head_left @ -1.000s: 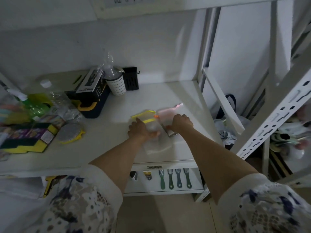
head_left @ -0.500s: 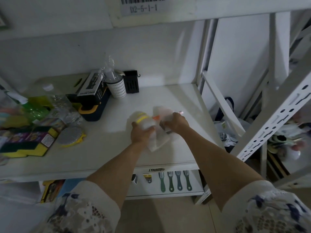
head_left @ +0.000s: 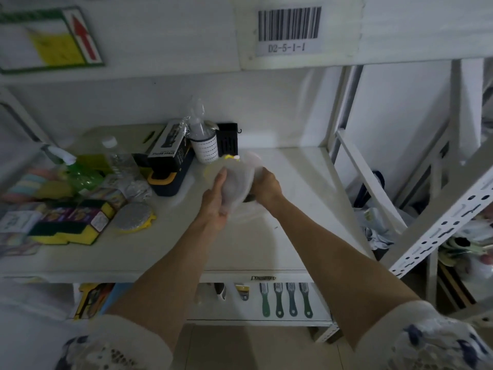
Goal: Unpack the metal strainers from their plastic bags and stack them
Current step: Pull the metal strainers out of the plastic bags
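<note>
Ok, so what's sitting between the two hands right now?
In the head view, a bagged strainer in clear plastic lies between the left hand and right hand, both gripping it above the shelf. A yellow bit shows at its top.

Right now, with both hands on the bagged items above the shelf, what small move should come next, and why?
Probably pull the plastic bag open: the left hand and right hand both grip it, lifted off the shelf, and the contents still look wrapped, though blur hides detail.

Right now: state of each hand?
Left hand: closed on the bagged strainer, held above the shelf.
Right hand: closed on the same bagged strainer, opposite side.
</note>
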